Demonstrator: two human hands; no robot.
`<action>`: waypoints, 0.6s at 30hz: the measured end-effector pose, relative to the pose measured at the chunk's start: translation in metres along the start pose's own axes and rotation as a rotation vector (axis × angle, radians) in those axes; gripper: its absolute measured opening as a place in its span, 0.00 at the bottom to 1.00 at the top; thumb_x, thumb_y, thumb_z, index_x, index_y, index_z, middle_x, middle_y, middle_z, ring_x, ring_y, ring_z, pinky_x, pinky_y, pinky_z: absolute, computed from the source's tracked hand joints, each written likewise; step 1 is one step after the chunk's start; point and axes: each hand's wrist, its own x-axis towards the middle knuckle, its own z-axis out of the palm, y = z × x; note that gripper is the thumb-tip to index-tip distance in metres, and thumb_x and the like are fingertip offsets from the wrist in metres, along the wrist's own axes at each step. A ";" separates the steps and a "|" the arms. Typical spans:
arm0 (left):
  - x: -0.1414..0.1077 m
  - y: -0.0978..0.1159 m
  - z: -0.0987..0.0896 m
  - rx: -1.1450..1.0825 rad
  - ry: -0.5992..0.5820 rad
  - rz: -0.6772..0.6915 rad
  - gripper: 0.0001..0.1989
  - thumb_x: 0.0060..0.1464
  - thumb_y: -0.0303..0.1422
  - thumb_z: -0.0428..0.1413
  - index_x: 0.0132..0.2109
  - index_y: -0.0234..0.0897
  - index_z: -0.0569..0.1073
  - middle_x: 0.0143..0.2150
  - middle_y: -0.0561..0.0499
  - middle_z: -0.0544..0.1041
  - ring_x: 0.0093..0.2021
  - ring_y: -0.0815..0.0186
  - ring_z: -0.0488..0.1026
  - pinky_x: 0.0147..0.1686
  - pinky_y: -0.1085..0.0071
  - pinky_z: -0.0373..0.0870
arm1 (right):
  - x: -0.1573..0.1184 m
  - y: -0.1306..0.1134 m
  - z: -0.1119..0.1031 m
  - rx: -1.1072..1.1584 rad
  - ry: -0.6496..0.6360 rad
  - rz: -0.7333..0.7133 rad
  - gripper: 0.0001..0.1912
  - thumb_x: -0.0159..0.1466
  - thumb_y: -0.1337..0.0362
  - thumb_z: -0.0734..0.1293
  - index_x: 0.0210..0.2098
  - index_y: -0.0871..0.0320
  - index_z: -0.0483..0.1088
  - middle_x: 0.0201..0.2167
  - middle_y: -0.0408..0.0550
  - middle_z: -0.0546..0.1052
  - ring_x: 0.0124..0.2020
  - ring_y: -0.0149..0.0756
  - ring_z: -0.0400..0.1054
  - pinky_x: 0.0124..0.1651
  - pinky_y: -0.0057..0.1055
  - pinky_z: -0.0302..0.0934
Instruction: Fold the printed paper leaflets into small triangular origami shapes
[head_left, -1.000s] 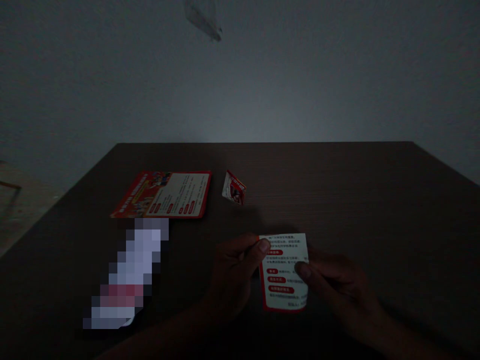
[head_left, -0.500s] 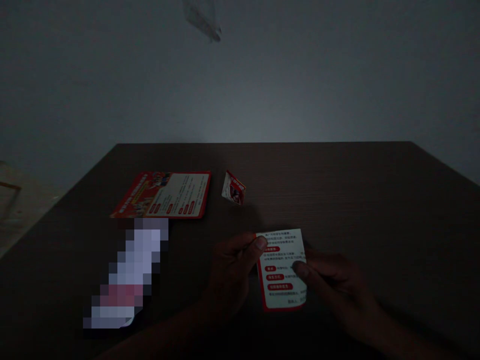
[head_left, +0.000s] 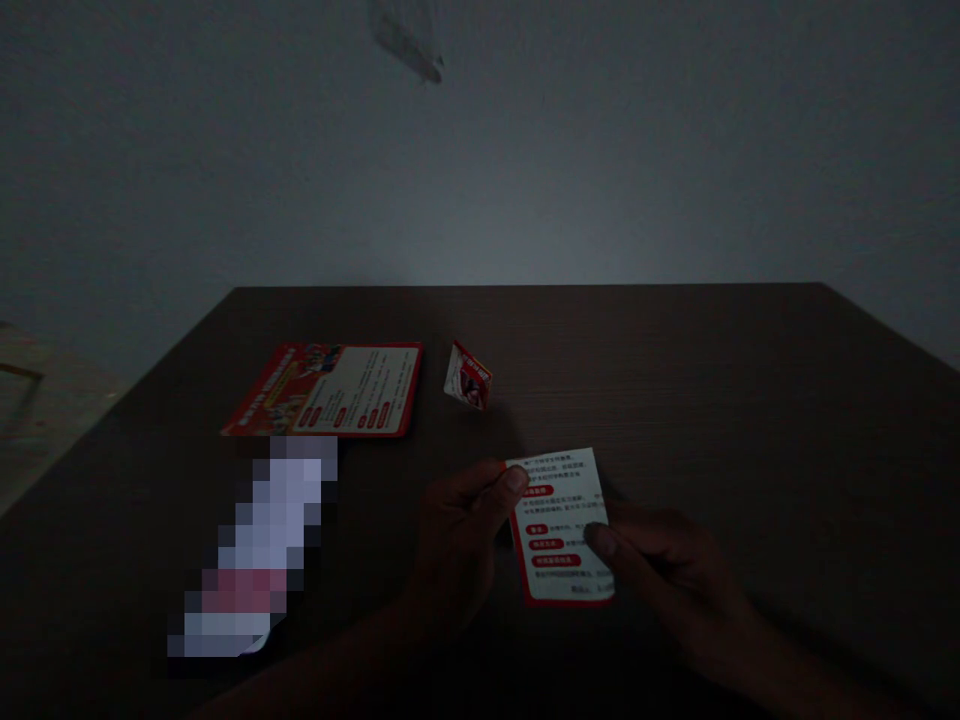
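Note:
A folded paper leaflet [head_left: 559, 570], white with red labels, dark printed lines and a red border, is held up over the near part of the table. My left hand [head_left: 469, 530] pinches its upper left edge, thumb on the printed face. On the right edge, my right hand [head_left: 660, 560] grips it between thumb and fingers. The fingers behind the paper are hidden. Beyond my hands stands a small folded piece of red and white printed paper [head_left: 469, 378], tilted on the table.
Red and white printed leaflets [head_left: 337, 390] lie in a flat pile at the left of the dark wooden table [head_left: 675, 370]. Nearer, a pixelated lit object [head_left: 262, 540] rests in front of them. A grey wall [head_left: 600, 150] rises behind the table's far edge.
The held leaflet has shifted slightly up and tilted a little, its lower right corner now lying flatter. Both hands keep their grip, and the things on the table have not moved.

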 end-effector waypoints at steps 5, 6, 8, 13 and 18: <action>0.001 -0.001 -0.001 -0.014 0.000 0.011 0.10 0.54 0.36 0.57 0.30 0.35 0.77 0.26 0.52 0.77 0.27 0.68 0.72 0.28 0.74 0.69 | 0.001 -0.002 0.000 -0.012 0.004 -0.020 0.15 0.66 0.61 0.59 0.29 0.57 0.74 0.25 0.45 0.74 0.26 0.32 0.69 0.31 0.27 0.65; 0.002 -0.001 -0.002 -0.013 0.002 0.017 0.10 0.54 0.36 0.57 0.30 0.35 0.77 0.26 0.52 0.77 0.27 0.68 0.72 0.29 0.74 0.69 | 0.001 -0.002 0.000 -0.015 -0.001 -0.019 0.15 0.66 0.60 0.59 0.29 0.57 0.74 0.25 0.45 0.74 0.27 0.32 0.69 0.31 0.27 0.65; 0.003 -0.003 -0.002 -0.011 0.005 0.022 0.10 0.55 0.36 0.56 0.32 0.35 0.77 0.26 0.52 0.77 0.27 0.68 0.72 0.29 0.74 0.69 | 0.000 -0.002 0.000 -0.045 -0.004 -0.009 0.15 0.66 0.60 0.59 0.29 0.58 0.74 0.25 0.45 0.74 0.27 0.32 0.69 0.32 0.28 0.65; 0.004 -0.006 -0.002 -0.099 -0.014 0.004 0.09 0.55 0.36 0.57 0.35 0.35 0.78 0.27 0.52 0.77 0.27 0.68 0.72 0.31 0.72 0.70 | -0.001 -0.002 -0.001 -0.050 -0.019 0.007 0.16 0.66 0.60 0.59 0.30 0.57 0.74 0.27 0.45 0.75 0.28 0.32 0.69 0.34 0.28 0.65; 0.003 -0.003 0.000 -0.086 -0.002 -0.002 0.09 0.54 0.36 0.57 0.36 0.35 0.79 0.29 0.51 0.79 0.28 0.67 0.74 0.31 0.72 0.71 | -0.001 -0.004 -0.001 -0.058 -0.009 0.018 0.16 0.66 0.60 0.59 0.29 0.57 0.74 0.25 0.45 0.74 0.27 0.32 0.68 0.34 0.29 0.65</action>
